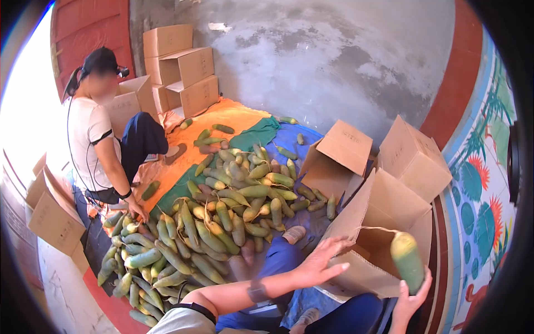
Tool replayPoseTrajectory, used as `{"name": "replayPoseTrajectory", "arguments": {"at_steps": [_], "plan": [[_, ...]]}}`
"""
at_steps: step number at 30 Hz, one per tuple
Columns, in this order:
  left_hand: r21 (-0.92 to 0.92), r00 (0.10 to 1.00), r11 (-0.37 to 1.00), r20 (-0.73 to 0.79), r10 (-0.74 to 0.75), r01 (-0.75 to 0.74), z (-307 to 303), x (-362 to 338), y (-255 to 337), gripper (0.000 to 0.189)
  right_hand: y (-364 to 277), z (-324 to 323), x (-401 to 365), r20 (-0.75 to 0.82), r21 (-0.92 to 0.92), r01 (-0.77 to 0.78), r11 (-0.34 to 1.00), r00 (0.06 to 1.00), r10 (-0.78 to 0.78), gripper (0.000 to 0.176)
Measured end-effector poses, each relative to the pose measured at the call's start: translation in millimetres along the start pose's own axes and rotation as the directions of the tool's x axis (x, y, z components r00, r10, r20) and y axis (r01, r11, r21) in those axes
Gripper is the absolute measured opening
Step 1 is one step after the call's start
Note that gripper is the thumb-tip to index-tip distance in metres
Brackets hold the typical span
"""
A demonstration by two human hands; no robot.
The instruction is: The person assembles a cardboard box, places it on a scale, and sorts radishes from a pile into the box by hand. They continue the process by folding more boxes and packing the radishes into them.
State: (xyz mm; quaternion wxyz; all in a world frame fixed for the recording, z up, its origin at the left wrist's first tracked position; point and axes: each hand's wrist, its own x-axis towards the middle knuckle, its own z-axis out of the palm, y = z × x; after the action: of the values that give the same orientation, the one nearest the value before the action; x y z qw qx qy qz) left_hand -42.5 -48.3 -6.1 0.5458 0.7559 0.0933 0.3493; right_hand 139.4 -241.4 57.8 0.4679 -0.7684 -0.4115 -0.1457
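A green radish [408, 261], yellowish at its top end with a long thin root, stands nearly upright in my right hand [413, 298]. The fingers of that hand wrap around its lower part, beside an open cardboard box [384, 245]. My left hand [322, 261] is open, fingers spread, at the near left edge of this box and holds nothing. A dark watch band [257, 291] circles my left wrist. To the left of my legs spreads a big pile of green radishes [211, 228].
Across the pile a co-worker [105, 128] crouches, one hand at the radishes. Cardboard boxes [186, 72] are stacked by the wall. More boxes [414, 158] stand at right, another [55, 211] at far left. Orange sheeting [194, 128] covers part of the floor.
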Motion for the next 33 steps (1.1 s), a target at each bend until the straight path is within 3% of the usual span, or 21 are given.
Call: {"name": "replayPoseTrajectory", "arguments": {"at_steps": [1, 3, 5, 6, 7, 9, 11, 13, 15, 17, 19, 21, 24, 28, 31, 33], "plan": [[0.182, 0.995, 0.980, -0.050, 0.088, -0.077, 2, 8, 4, 0.050, 7, -3, 11, -0.018, -0.079, 0.004, 0.997, 1.000, -0.005, 0.056], [0.200, 0.995, 0.977, -0.061, 0.085, -0.071, 14, 19, -4, 0.060, 9, -8, 31, 0.036, -0.215, 0.020, 0.976, 0.999, -0.013, 0.054], [0.382, 0.981, 0.919, -0.120, 0.151, -0.095, 27, 27, -17, 0.063, 20, -5, 48, 0.058, -0.277, 0.059, 0.959, 0.997, -0.045, 0.051], [0.426, 0.982, 0.899, -0.104, 0.157, -0.099, 29, 32, -15, 0.061, 23, -4, 54, 0.142, -0.330, 0.009, 0.944, 0.989, 0.041, 0.050], [0.422, 0.982, 0.902, -0.114, 0.150, -0.088, 32, 35, -19, 0.061, 28, -2, 60, 0.223, -0.387, -0.038, 0.921, 0.965, 0.134, 0.049], [0.462, 0.979, 0.871, -0.027, 0.202, -0.167, 35, 38, -29, 0.058, 54, 7, 68, 0.219, -0.434, 0.055, 0.899, 0.975, 0.046, 0.047], [0.388, 0.968, 0.901, -0.076, 0.239, -0.192, 37, 37, -34, 0.051, 59, 11, 79, 0.455, -0.469, 0.043, 0.882, 0.868, 0.200, 0.048], [0.322, 0.949, 0.908, -0.073, 0.306, -0.268, 39, 37, -41, 0.047, 66, 19, 91, 0.489, -0.491, 0.137, 0.861, 0.861, 0.142, 0.045], [0.315, 0.940, 0.911, -0.124, 0.319, -0.267, 42, 36, -43, 0.043, 69, 27, 106, 0.668, -0.464, 0.113, 0.878, 0.696, 0.264, 0.045], [0.281, 0.948, 0.930, -0.139, 0.285, -0.239, 41, 38, -44, 0.047, 70, 38, 120, 0.736, -0.398, 0.157, 0.904, 0.643, 0.212, 0.044], [0.272, 0.944, 0.931, -0.154, 0.292, -0.244, 43, 38, -46, 0.049, 34, 53, 138, 0.752, -0.561, 0.180, 0.808, 0.519, 0.406, 0.043], [0.269, 0.940, 0.931, -0.170, 0.296, -0.245, 44, 36, -48, 0.050, 50, 67, 154, 0.809, -0.486, 0.257, 0.835, 0.492, 0.320, 0.043], [0.231, 0.919, 0.925, -0.189, 0.346, -0.301, 47, 36, -50, 0.053, 50, 94, 181, 0.870, -0.437, 0.191, 0.879, 0.337, 0.359, 0.046], [0.205, 0.909, 0.927, -0.216, 0.356, -0.315, 49, 35, -51, 0.054, 72, 132, 187, 0.865, -0.473, 0.265, 0.840, 0.323, 0.384, 0.049], [0.202, 0.899, 0.925, -0.242, 0.364, -0.321, 51, 34, -52, 0.052, 90, 161, 172, 0.850, -0.526, 0.363, 0.769, 0.247, 0.465, 0.053], [0.177, 0.889, 0.929, -0.277, 0.365, -0.326, 51, 33, -52, 0.053, 79, 171, 154, 0.859, -0.501, 0.264, 0.824, 0.039, 0.510, 0.055]]}}
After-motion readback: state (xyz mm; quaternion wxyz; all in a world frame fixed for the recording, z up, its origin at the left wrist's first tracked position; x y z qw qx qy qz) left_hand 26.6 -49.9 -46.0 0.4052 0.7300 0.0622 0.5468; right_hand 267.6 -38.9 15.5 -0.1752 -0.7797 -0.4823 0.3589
